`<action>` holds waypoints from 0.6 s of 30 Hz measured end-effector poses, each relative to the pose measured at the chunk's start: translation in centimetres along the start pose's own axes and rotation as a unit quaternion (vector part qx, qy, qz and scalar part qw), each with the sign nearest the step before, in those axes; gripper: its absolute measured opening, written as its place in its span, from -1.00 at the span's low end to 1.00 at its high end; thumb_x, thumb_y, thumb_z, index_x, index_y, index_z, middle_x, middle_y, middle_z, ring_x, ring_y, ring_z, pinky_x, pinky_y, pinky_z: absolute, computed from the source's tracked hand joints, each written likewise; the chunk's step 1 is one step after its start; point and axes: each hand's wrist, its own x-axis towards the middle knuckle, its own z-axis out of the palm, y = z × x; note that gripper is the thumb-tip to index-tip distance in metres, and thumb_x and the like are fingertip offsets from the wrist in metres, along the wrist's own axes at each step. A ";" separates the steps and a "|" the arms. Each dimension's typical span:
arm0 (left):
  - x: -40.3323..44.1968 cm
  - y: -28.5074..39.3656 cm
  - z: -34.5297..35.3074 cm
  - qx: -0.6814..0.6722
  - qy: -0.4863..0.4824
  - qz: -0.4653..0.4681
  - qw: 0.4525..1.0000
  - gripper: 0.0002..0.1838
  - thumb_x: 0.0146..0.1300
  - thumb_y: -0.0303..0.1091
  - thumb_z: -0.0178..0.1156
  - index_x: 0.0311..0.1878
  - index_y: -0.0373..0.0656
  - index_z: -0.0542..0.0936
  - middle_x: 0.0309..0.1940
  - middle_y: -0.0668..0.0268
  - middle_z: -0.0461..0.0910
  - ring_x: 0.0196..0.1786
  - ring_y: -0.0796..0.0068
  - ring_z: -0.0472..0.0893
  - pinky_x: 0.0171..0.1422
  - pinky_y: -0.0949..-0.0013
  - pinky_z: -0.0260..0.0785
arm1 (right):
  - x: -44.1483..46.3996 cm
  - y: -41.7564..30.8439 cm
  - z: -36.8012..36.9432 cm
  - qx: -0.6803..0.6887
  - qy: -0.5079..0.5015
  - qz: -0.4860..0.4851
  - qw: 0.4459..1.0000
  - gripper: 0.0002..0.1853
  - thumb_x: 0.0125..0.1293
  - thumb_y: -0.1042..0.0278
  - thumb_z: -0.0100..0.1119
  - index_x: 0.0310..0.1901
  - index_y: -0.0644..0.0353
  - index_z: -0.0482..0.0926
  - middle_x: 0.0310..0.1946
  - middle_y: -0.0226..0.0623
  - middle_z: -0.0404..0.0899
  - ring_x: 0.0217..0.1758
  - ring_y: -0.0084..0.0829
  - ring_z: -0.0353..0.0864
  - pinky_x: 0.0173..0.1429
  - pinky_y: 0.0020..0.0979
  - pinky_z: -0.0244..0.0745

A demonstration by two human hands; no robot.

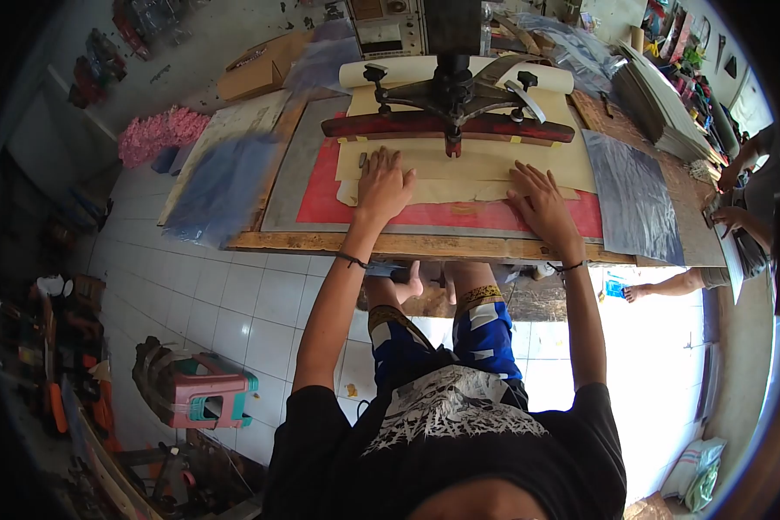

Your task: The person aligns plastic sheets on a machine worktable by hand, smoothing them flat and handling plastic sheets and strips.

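Observation:
My left hand lies spread on the tan sheet, left of centre, with nothing gripped. To the right, my right hand rests with fingers apart at the sheet's lower right edge. Beneath the tan sheet lies a red sheet on a grey board. Just beyond my hands, a long dark red bar hangs from a black metal press head across the sheet. A small dark piece sits beside my left fingertips.
Plastic sheets flank the work, with another plastic bag at left. A cardboard box stands back left, stacked boards back right. Another person's hands show at far right. A stool stands on the floor.

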 end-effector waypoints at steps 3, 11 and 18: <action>0.4 0.0 0.0 0.011 -0.017 -0.015 1.000 -0.35 0.56 -0.01 0.02 0.44 -0.38 0.45 0.49 -0.20 0.37 0.58 -0.16 0.31 0.71 -0.10 0.04 | 0.9 -0.2 0.5 -0.009 -0.033 0.000 0.999 -0.43 0.60 -0.06 0.04 0.42 0.17 0.50 0.53 -0.14 0.41 0.64 -0.09 0.26 0.72 0.10 -0.02; 0.5 -1.2 -1.5 0.016 -0.067 -0.029 0.997 -0.27 0.57 0.11 -0.02 0.52 -0.35 0.38 0.57 -0.10 0.31 0.64 -0.02 0.25 0.75 -0.08 -0.07 | 3.3 0.1 2.2 -0.041 -0.019 0.028 0.999 -0.44 0.60 -0.05 0.03 0.40 0.19 0.53 0.52 -0.16 0.43 0.59 -0.06 0.34 0.65 0.07 0.11; 1.9 -2.2 -0.8 0.016 -0.084 -0.020 0.996 -0.20 0.57 0.18 -0.07 0.56 -0.35 0.33 0.61 -0.06 0.26 0.67 0.02 0.20 0.78 -0.07 -0.16 | 3.8 0.7 2.7 0.004 0.040 0.007 0.999 -0.49 0.58 -0.01 0.06 0.31 0.22 0.60 0.43 -0.11 0.53 0.54 -0.08 0.41 0.60 -0.01 0.19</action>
